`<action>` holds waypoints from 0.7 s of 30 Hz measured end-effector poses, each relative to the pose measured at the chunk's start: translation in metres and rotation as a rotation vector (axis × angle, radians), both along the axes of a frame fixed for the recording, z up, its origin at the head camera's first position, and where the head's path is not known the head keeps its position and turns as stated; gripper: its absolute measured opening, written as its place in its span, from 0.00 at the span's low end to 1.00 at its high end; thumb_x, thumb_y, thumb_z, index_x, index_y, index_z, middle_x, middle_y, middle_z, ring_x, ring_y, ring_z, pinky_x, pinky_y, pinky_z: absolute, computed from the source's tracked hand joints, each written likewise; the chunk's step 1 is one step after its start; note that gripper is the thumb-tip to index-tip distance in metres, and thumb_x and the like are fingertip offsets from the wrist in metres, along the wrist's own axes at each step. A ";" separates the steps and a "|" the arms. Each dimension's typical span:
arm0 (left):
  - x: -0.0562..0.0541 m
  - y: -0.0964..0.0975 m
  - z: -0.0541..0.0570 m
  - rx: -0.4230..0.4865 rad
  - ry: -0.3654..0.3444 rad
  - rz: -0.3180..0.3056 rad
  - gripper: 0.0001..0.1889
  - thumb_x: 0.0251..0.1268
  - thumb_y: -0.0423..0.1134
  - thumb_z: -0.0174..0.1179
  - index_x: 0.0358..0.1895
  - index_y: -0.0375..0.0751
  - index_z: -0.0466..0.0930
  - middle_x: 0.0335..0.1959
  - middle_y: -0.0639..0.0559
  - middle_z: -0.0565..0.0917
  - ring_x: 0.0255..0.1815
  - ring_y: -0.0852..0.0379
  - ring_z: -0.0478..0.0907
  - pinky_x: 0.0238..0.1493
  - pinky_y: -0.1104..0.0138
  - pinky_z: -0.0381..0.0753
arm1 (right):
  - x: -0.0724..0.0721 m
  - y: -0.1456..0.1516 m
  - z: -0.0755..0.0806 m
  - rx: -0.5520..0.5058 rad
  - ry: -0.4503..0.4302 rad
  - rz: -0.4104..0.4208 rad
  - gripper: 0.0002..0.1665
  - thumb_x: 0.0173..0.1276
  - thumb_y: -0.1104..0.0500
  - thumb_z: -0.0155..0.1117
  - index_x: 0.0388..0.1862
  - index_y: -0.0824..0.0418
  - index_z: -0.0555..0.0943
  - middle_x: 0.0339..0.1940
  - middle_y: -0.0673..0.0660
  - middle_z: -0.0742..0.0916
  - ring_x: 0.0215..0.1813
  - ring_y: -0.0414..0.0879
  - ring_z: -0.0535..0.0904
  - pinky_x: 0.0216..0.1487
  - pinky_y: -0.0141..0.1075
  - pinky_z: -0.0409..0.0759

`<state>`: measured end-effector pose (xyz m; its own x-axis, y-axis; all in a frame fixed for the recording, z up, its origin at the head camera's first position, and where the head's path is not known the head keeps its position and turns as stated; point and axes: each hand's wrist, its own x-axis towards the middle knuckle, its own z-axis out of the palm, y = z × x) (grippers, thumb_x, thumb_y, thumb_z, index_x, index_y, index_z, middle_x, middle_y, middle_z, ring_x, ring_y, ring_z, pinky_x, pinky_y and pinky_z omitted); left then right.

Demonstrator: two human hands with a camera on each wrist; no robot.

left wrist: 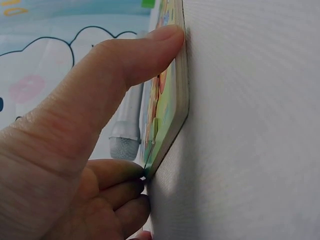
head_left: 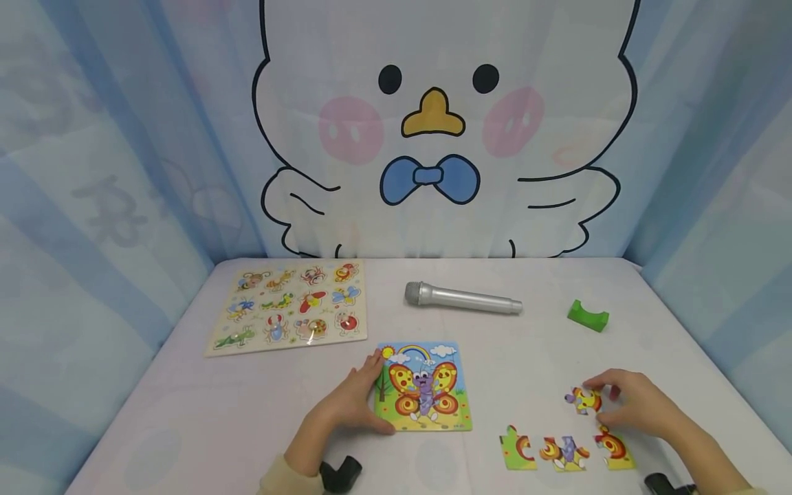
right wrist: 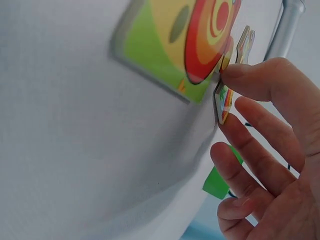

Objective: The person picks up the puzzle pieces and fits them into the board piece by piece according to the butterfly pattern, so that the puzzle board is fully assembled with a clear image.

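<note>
My left hand (head_left: 346, 399) grips the left side of a square butterfly puzzle board (head_left: 423, 388) that lies on the table. Its thumb (left wrist: 162, 42) is on the lower edge, and the other fingers meet the upper left corner. At the right, my right hand (head_left: 640, 402) pinches a small red and yellow puzzle piece (head_left: 581, 400) between thumb (right wrist: 237, 75) and fingers, low over the table. Nearer me lie a green corner piece (head_left: 516, 454), a middle piece with a purple body part (head_left: 566, 454) and a corner piece with red and yellow rings (head_left: 614, 450).
An insect puzzle board (head_left: 287, 306) lies at the back left. A silver toy microphone (head_left: 464, 298) rests behind the butterfly board. Farther right stands a green curved block (head_left: 588, 316). A curtain with a cartoon bird (head_left: 433, 206) hangs behind the table's back edge.
</note>
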<state>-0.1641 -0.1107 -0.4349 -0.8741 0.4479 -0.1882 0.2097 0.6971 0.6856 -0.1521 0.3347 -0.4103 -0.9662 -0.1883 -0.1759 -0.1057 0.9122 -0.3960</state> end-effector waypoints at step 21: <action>0.000 -0.001 -0.002 0.000 -0.004 0.004 0.60 0.33 0.49 0.76 0.69 0.29 0.49 0.72 0.40 0.45 0.72 0.44 0.41 0.69 0.49 0.42 | -0.010 -0.039 0.007 -0.048 0.115 0.156 0.18 0.42 0.60 0.74 0.37 0.57 0.84 0.36 0.48 0.82 0.31 0.40 0.68 0.26 0.29 0.67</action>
